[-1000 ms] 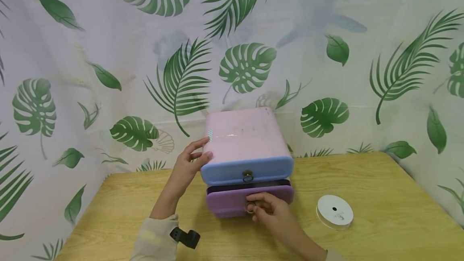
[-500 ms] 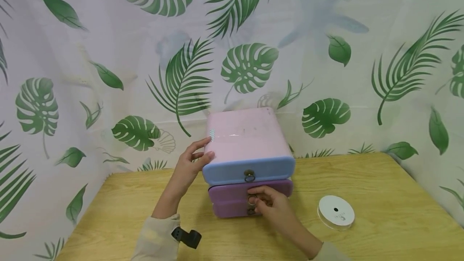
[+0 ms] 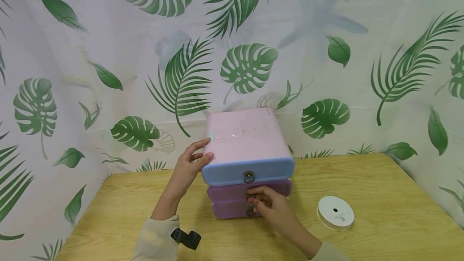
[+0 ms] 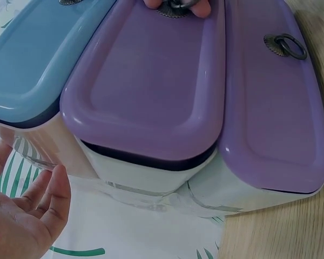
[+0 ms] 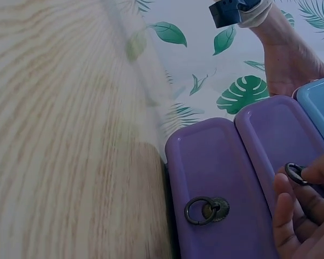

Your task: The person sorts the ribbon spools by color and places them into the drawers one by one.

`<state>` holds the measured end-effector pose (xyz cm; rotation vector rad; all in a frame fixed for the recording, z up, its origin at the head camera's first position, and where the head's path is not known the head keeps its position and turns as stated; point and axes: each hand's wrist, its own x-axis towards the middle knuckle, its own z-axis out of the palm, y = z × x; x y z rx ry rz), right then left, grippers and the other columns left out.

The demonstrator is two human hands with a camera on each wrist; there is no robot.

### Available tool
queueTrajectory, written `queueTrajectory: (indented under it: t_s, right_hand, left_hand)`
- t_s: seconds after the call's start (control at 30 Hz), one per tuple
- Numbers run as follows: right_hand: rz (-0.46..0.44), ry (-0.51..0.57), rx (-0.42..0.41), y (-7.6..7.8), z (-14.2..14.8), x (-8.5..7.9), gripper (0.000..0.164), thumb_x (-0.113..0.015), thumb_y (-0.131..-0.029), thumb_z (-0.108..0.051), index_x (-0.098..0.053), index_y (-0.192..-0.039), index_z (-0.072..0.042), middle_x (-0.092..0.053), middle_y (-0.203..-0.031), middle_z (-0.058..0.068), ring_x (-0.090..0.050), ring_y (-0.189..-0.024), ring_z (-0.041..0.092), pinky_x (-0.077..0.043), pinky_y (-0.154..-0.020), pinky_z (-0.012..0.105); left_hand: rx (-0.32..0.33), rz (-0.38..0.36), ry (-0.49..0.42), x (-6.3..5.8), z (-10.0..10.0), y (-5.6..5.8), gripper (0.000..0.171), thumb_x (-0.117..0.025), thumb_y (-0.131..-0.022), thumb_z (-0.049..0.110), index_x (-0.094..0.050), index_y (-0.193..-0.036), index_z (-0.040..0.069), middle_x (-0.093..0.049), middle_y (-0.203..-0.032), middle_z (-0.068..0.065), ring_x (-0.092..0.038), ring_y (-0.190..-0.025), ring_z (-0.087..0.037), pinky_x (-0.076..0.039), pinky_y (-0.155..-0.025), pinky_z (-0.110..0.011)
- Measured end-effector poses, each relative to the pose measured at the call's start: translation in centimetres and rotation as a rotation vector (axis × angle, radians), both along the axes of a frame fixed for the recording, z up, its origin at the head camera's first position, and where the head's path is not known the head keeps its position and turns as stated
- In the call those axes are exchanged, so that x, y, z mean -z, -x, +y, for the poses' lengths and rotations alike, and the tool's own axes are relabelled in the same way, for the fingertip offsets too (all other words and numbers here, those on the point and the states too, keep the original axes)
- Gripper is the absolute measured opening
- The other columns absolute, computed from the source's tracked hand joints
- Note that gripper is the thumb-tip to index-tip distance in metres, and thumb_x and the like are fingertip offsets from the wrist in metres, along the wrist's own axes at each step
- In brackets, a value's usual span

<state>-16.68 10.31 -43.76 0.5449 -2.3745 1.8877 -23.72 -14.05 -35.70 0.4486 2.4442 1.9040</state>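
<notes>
A small three-drawer chest with a pink top (image 3: 246,134) stands on the table in the head view. Its top drawer (image 3: 224,174) has a blue front; the middle drawer (image 3: 224,193) and bottom drawer (image 3: 228,209) have purple fronts. My right hand (image 3: 273,208) pinches the metal ring pull (image 5: 295,174) of the middle drawer between thumb and fingers. A thin dark gap shows behind that drawer's front (image 4: 143,86) in the left wrist view. My left hand (image 3: 188,163) rests against the chest's left side, fingers spread and lightly bent, thumb at the top edge.
A white ribbon spool (image 3: 335,211) lies flat on the wood-grain table (image 3: 384,196), right of the chest. Behind the chest hangs a leaf-patterned white cloth (image 3: 308,75). The bottom drawer's ring pull (image 5: 201,210) hangs free.
The middle purple drawer has slid back into the chest, with my right hand moving along on its ring, and the bottom drawer front has come into sight. My left hand has stayed against the side.
</notes>
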Motion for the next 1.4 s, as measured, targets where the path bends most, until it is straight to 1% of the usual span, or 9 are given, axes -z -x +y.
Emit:
queueTrajectory:
  t_s: [0.27, 0.4, 0.47, 0.57, 0.73, 0.97, 1.03, 1.3, 1.4]
  right_hand:
    - [0.123, -0.008, -0.091, 0.0, 0.9, 1.3, 0.027, -0.056, -0.095, -0.004, -0.056, -0.12, 0.008, -0.067, -0.102, 0.028, -0.066, -0.078, 0.007, -0.057, -0.07, 0.03]
    - [0.125, -0.014, -0.125, -0.1, 1.5, 1.8, 0.029, -0.054, -0.096, -0.004, -0.053, -0.122, 0.009, -0.065, -0.107, 0.031, -0.066, -0.081, 0.006, -0.057, -0.071, 0.031]
    - [0.123, -0.032, -0.125, -0.2, 1.8, 1.9, 0.029, -0.054, -0.096, -0.005, -0.053, -0.121, 0.01, -0.065, -0.107, 0.031, -0.066, -0.082, 0.006, -0.057, -0.072, 0.029]
    - [0.113, -0.071, -0.121, -0.3, 2.1, 2.2, 0.028, -0.056, -0.096, -0.006, -0.055, -0.12, 0.009, -0.066, -0.107, 0.03, -0.065, -0.082, 0.005, -0.056, -0.071, 0.026]
    - [0.079, -0.134, -0.116, -0.5, 2.3, 2.5, 0.028, -0.058, -0.095, -0.008, -0.057, -0.118, 0.007, -0.066, -0.108, 0.028, -0.067, -0.083, 0.011, -0.055, -0.072, 0.023]
    - [-0.032, -0.199, -0.079, -0.5, 2.0, 3.1, 0.03, -0.059, -0.094, -0.013, -0.058, -0.12, 0.001, -0.068, -0.106, 0.022, -0.062, -0.076, 0.006, -0.052, -0.063, 0.022]
    - [-0.056, -0.206, -0.07, -0.4, 1.8, 3.3, 0.029, -0.059, -0.094, -0.012, -0.059, -0.12, 0.0, -0.067, -0.107, 0.021, -0.061, -0.077, 0.006, -0.052, -0.064, 0.022]
    - [-0.07, -0.175, -0.069, -0.3, 1.4, 4.4, 0.029, -0.06, -0.093, -0.009, -0.058, -0.121, 0.0, -0.066, -0.109, 0.02, -0.061, -0.075, 0.005, -0.052, -0.066, 0.021]
    - [-0.103, -0.105, -0.096, -0.4, 1.3, 4.5, 0.033, -0.058, -0.094, -0.006, -0.053, -0.125, 0.004, -0.062, -0.114, 0.024, -0.063, -0.074, 0.008, -0.054, -0.066, 0.024]
  left_hand:
    - [-0.005, 0.002, 0.01, 0.1, -0.1, 0.0, 0.052, -0.061, -0.092, 0.028, -0.047, -0.142, 0.027, -0.039, -0.147, -0.006, -0.046, -0.125, -0.028, -0.052, -0.089, -0.036]
    - [-0.004, 0.008, 0.012, 0.1, -0.1, 0.1, 0.052, -0.061, -0.092, 0.028, -0.047, -0.142, 0.027, -0.039, -0.147, -0.006, -0.046, -0.125, -0.029, -0.052, -0.089, -0.036]
    - [-0.005, 0.007, 0.011, 0.2, -0.2, 0.1, 0.052, -0.061, -0.092, 0.028, -0.047, -0.142, 0.027, -0.039, -0.147, -0.006, -0.046, -0.125, -0.029, -0.052, -0.09, -0.037]
    - [-0.007, 0.005, 0.008, 0.1, -0.2, 0.1, 0.052, -0.061, -0.092, 0.027, -0.047, -0.142, 0.026, -0.039, -0.148, -0.006, -0.047, -0.126, -0.029, -0.052, -0.09, -0.036]
    - [-0.004, 0.004, 0.008, 0.1, -0.2, 0.1, 0.052, -0.06, -0.093, 0.026, -0.046, -0.143, 0.025, -0.038, -0.148, -0.008, -0.046, -0.127, -0.03, -0.052, -0.091, -0.037]
    - [-0.008, 0.001, -0.002, 0.0, -0.2, 0.1, 0.051, -0.06, -0.093, 0.025, -0.047, -0.143, 0.023, -0.039, -0.147, -0.009, -0.047, -0.126, -0.03, -0.052, -0.09, -0.035]
    - [-0.008, 0.004, -0.001, 0.0, -0.1, 0.1, 0.051, -0.06, -0.093, 0.025, -0.047, -0.142, 0.023, -0.039, -0.147, -0.009, -0.047, -0.126, -0.03, -0.052, -0.09, -0.036]
    - [-0.01, 0.002, 0.002, -0.1, 0.0, 0.0, 0.051, -0.061, -0.092, 0.027, -0.048, -0.142, 0.024, -0.039, -0.148, -0.008, -0.046, -0.127, -0.03, -0.052, -0.09, -0.036]
    - [-0.012, 0.001, -0.002, -0.1, 0.0, 0.0, 0.052, -0.061, -0.092, 0.027, -0.048, -0.142, 0.023, -0.039, -0.148, -0.009, -0.046, -0.126, -0.03, -0.052, -0.089, -0.035]
